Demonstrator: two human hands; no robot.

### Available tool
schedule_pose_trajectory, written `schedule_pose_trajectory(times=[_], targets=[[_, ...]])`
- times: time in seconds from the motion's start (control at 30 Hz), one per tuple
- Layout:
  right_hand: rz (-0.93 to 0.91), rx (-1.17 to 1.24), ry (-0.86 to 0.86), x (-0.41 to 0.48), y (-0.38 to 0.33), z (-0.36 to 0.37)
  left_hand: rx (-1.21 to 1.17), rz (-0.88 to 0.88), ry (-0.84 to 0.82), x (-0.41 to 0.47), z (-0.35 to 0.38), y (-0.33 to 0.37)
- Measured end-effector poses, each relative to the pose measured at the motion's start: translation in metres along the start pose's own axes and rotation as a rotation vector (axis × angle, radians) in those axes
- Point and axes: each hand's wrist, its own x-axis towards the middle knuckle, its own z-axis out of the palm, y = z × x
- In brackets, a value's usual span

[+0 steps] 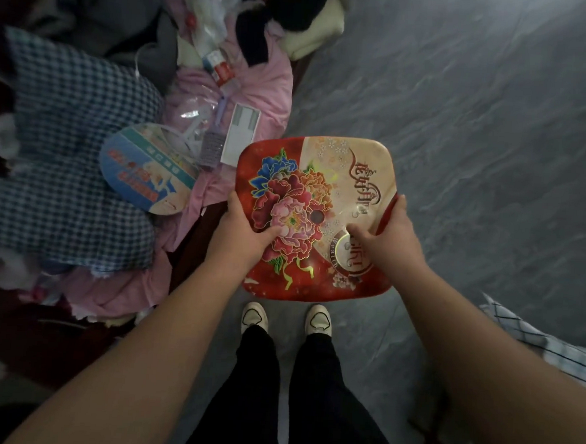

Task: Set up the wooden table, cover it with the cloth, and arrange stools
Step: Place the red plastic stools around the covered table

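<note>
A red stool [316, 175] with a square seat printed with large flowers and a cream corner is seen from above, in front of my feet. My left hand [241, 234] grips the seat's left edge, thumb on top. My right hand [385, 232] grips its right edge, thumb pressed on the seat. Its legs are hidden under the seat, so I cannot tell whether it stands on the floor or hangs in the air. No wooden table or tablecloth shows.
A heap fills the left side: blue checked fabric [73, 146], pink cloth [259, 82], a round printed fan [143, 171], a white box [240, 134] and plastic wrappers. Grey marbled floor [479, 130] stretches to the right. Checked cloth [551, 347] shows at the right edge.
</note>
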Motion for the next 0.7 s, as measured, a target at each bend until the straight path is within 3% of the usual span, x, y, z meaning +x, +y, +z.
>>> schedule_pose_trajectory(times=[0.33, 0.7], targets=[[-0.035, 0.071, 0.184, -0.149, 0.009, -0.174, 0.122, 0.311, 0.019, -0.154, -0.075, 0.143], [0.053, 0.216, 0.410, -0.194, 0.026, -0.244, 0.412, 0.633, 0.018, -0.164, -0.079, 0.266]])
